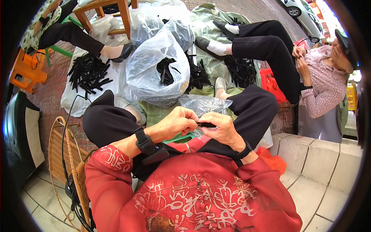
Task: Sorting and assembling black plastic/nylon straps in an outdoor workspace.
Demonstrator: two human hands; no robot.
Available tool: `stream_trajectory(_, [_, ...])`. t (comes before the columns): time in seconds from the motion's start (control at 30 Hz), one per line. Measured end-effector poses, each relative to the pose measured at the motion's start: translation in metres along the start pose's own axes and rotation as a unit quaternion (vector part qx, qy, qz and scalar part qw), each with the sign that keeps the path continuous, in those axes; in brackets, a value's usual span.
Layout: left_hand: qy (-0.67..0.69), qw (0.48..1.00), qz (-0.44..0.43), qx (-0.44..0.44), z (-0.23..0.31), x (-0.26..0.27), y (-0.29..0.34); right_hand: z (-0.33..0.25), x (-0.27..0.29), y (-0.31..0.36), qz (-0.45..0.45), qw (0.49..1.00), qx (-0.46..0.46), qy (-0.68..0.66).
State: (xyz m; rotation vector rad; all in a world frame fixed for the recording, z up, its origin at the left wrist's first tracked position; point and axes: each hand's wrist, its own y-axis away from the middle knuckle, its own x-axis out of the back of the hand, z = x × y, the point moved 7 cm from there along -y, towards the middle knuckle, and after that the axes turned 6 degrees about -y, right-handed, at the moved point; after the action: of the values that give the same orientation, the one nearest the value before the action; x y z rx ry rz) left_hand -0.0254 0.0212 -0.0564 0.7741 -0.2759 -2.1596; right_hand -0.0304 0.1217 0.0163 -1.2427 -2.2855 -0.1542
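- Fingers of my left hand [177,123] are pinched together at the nine-o'clock end of a small black piece [208,125]; just how much of it they grip is too small to tell.
- Thumb and fingers of my right hand [221,130] are closed on the same piece from its three-o'clock side.
- That piece sits between my two hands, above my lap, near the middle of what I see.
- Just beyond it, at twelve o'clock, I have a crumpled clear plastic sheet [205,102].
- At eleven o'clock stands an open whitish plastic bag [143,79], with black strips [167,73] inside.
- At ten o'clock a loose black heap [89,73] lies on white sheeting [71,101].
- At one o'clock another heap of strips [241,73] rests on green sheeting [213,63].
- At two o'clock I see a red container [266,79] and, farther out, a seated co-worker [324,81].
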Motion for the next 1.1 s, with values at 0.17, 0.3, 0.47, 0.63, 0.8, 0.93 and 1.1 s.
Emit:
stream_trajectory(0.17, [0.042,0.999,-0.005,0.013,-0.001,-0.001,0.003,0.002,0.002,-0.001,0.007,0.999,-0.029,-0.041])
stream_trajectory(0.3, [0.067,0.998,-0.012,-0.002,0.000,-0.002,0.006,0.006,0.001,-0.002,0.005,0.996,-0.049,-0.070])
stream_trajectory(0.47, [0.056,0.998,-0.013,-0.024,0.003,-0.001,0.008,0.010,0.002,-0.001,0.017,0.994,-0.063,-0.083])
stream_trajectory(0.63, [-0.015,0.999,-0.018,-0.035,0.003,0.001,0.008,0.006,0.004,-0.001,0.017,0.997,-0.034,-0.062])
stream_trajectory(0.8, [-0.060,0.996,0.010,-0.061,0.007,0.005,0.007,0.006,0.005,0.000,0.021,0.998,-0.023,-0.045])
stream_trajectory(0.93, [-0.128,0.988,0.052,-0.067,0.010,0.009,0.006,0.007,0.005,0.002,0.024,0.999,-0.029,-0.037])
stream_trajectory(1.1, [-0.161,0.978,0.082,-0.109,0.013,0.007,0.007,0.006,0.005,0.002,0.021,0.999,-0.018,-0.036])
